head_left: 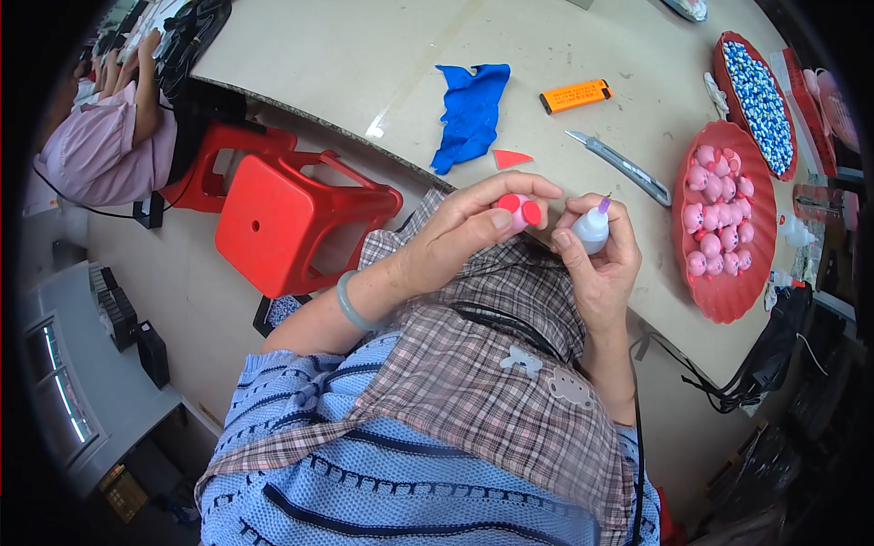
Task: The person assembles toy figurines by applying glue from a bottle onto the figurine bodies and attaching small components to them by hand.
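Pink toy is pinched by left hand, bottle by right hand, beside table edge; gluing seems underway, steady aim needed.

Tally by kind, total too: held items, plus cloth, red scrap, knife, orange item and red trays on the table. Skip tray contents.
Pink figure, in left hand: 1
Bottle, in right hand: 1
Blue cloth: 1
Red scrap: 1
Knife: 1
Orange item: 1
Red trays: 2
Total: 8
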Demonstrator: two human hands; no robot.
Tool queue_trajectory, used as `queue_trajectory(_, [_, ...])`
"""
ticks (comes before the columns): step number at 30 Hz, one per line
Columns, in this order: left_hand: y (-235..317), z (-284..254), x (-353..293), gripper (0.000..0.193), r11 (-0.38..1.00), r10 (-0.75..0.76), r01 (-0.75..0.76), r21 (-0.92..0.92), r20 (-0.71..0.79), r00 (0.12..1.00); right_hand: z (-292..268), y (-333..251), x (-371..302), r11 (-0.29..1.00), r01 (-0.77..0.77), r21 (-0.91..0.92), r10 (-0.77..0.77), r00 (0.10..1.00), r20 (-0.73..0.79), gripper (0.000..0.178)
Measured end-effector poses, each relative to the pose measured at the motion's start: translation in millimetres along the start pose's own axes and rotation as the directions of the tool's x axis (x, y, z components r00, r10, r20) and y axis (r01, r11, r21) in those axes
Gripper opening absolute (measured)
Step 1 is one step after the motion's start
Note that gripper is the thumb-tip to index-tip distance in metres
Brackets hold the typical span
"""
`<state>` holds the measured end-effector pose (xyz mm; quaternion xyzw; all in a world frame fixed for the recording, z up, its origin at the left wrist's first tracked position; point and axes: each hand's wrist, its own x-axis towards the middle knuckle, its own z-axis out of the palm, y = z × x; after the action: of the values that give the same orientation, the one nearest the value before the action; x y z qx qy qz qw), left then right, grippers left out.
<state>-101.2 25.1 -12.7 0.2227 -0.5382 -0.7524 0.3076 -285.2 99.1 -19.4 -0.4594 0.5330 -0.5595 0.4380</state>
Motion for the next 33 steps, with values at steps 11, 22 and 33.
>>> queue_trajectory(11, [3, 4, 1, 0.016, 0.986, 0.104, -0.085, -0.144, 0.132, 0.986, 1, -2, -2, 0.995, -0.017, 0.098, 0.023, 0.998, -0.063, 0.029])
queue_trajectory(22, [-7, -6, 4, 0.019, 0.970, 0.165, -0.180, 0.164, 0.102, 0.981, -9, 4, 0, 0.976, 0.101, 0.192, -0.117, 0.990, 0.073, 0.031])
queue_trajectory(33, [3, -5, 5, 0.029, 0.994, 0.049, -0.033, -0.103, 0.161, 0.986, -10, 6, 1, 0.970, 0.058, 0.237, -0.073, 0.996, 0.053, 0.033])
